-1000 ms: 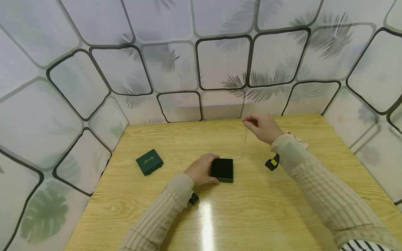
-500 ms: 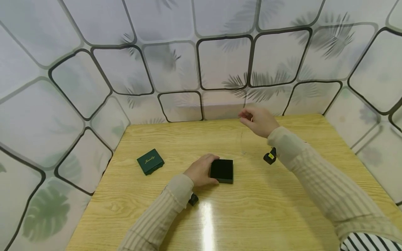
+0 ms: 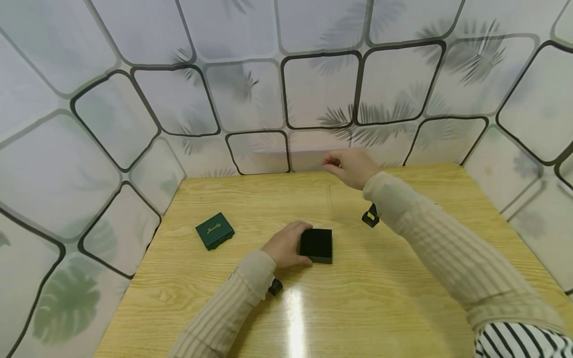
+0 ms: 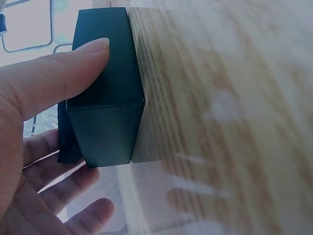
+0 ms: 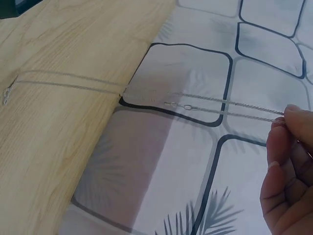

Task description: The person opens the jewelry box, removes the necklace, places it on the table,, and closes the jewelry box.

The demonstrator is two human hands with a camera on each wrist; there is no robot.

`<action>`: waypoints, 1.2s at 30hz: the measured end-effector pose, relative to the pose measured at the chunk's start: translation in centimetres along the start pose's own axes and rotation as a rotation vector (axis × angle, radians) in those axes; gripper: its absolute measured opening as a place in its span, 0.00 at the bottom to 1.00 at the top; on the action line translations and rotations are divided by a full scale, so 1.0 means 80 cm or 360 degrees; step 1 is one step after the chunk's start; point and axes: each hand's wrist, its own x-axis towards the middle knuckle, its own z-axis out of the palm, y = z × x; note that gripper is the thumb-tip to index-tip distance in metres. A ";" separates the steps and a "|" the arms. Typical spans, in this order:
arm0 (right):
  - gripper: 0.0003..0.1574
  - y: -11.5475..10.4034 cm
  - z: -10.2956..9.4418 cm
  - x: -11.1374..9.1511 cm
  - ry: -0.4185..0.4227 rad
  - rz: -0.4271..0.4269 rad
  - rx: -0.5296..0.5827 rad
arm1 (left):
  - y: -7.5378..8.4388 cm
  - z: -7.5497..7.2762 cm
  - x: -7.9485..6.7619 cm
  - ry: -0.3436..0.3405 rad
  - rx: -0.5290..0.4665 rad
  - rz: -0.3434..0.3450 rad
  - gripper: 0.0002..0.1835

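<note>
My left hand [image 3: 288, 244] grips a small dark green box [image 3: 316, 245] from its left side on the table. Its top shows a black inside; the left wrist view has my thumb along one green wall [image 4: 115, 132]. Above the table's far edge, my right hand [image 3: 352, 167] pinches a thin silver necklace [image 5: 73, 77] between thumb and fingertip. The chain hangs doubled, with a small pendant [image 5: 7, 93] at its low end and a clasp [image 5: 182, 106] partway along. In the head view the chain is very faint, just beyond the box.
A dark green box lid [image 3: 215, 230] with gold lettering lies at the left of the wooden table [image 3: 188, 298]. A patterned cloth backdrop [image 3: 320, 92] rises behind the table and at both sides.
My right hand has moved left and slightly up, carrying the hanging necklace closer to the box. A pinkish patterned item by the right cuff is now hidden by the sleeve. My left hand stays put.
</note>
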 end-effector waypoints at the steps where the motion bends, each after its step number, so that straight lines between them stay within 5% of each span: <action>1: 0.09 -0.004 0.000 0.003 -0.0013 0.0006 -0.0004 | 0.000 0.000 0.000 0.0004 0.0000 0.0001 0.48; 20: 0.06 -0.053 0.038 0.051 -0.0136 -0.0011 0.0176 | -0.001 0.003 0.001 0.0040 0.0042 0.0037 0.48; 36: 0.06 -0.105 0.050 0.061 -0.0126 -0.0222 0.0229 | -0.002 0.004 0.001 0.0072 0.0061 0.0046 0.47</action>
